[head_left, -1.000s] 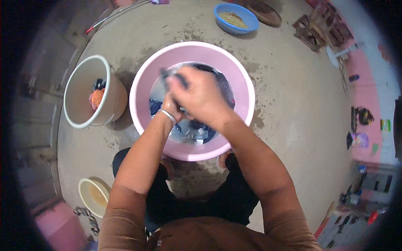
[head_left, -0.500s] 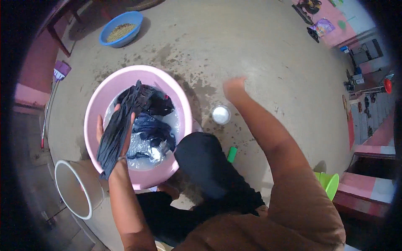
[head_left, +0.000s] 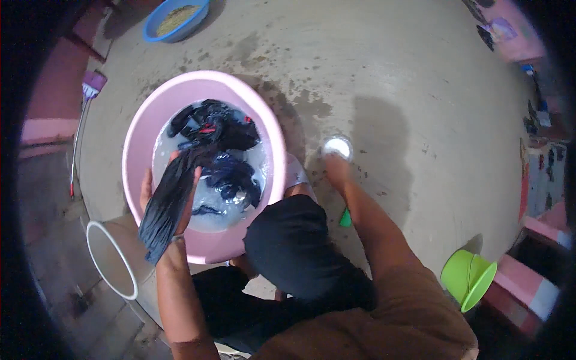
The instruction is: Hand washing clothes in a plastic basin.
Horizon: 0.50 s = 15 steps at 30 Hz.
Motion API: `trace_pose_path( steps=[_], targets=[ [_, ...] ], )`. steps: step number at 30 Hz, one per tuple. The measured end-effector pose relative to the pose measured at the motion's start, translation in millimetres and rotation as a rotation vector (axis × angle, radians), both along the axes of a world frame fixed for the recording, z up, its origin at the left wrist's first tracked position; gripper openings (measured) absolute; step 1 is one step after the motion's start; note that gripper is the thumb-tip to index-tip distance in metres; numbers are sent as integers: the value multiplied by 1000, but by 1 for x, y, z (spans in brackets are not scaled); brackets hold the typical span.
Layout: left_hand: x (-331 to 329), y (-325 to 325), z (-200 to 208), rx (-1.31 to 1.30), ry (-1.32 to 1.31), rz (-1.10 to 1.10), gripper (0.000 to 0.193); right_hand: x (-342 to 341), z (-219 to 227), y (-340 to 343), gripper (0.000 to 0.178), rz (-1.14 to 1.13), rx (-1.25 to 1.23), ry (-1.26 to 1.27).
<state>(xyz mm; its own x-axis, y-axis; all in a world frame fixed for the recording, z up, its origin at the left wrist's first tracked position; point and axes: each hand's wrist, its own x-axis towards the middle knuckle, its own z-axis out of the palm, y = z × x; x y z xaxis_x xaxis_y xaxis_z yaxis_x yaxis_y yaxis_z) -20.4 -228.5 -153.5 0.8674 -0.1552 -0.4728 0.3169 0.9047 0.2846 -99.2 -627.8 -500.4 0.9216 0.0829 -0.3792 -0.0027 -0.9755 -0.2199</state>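
Note:
A dark grey, wet garment lies across my left hand, which supports it over the pink tub, fingers showing on both sides of the cloth. Its upper end trails down toward dark clothes soaking in cloudy, sudsy water. To the right of the tub, my right hand reaches down to a small round container of white powder on the floor. The fingers of that hand are blurred and partly hidden at the container's near edge, so whether they grip anything cannot be made out.
A green object lies beside my right forearm. At the lower left a pale bucket is tipped toward me; a lime-green bucket is at the right. Far off are a blue basin of grain-like bits and a purple broom.
My right hand has come down from above the floor to the powder container. The left hand still holds the garment over the tub. The view has shifted somewhat.

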Motion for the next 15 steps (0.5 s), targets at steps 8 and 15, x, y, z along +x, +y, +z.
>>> trace_pose_path(
  steps=[8,15],
  targets=[
    [0,9,7,27,66,72,63,92,153,65,31,-840,1113,312],
    [0,22,4,-116,-69,80,67,124,389,271,21,4,1321,318]
  ],
)
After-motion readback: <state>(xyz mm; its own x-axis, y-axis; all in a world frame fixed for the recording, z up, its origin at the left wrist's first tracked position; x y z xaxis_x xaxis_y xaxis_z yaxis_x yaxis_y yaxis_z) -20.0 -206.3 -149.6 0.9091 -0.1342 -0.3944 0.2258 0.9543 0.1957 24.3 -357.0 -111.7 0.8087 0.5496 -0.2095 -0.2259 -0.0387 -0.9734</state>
